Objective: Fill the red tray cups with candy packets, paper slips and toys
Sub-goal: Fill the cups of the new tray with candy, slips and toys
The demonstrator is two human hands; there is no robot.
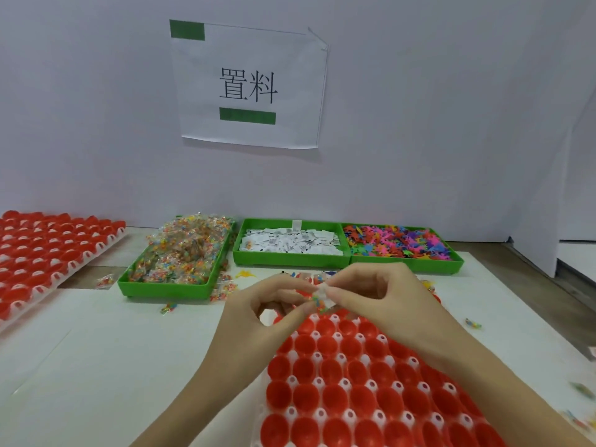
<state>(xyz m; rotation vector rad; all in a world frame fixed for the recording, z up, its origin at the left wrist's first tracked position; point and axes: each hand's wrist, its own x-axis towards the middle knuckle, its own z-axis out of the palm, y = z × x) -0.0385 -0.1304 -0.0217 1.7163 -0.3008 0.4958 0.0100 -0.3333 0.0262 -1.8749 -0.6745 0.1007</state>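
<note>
Red tray [354, 375] lies on white table [113, 350].

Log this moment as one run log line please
left hand and right hand: pinching candy packet | over red tray far end | near cups empty | bins: candy, slips, toys behind

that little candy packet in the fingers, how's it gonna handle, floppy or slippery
The candy packet is probably floppy and light: it is clear crinkled film over small loose sweets, held by fingertip pinches of the left hand and right hand. The glossy film may slip.
</note>
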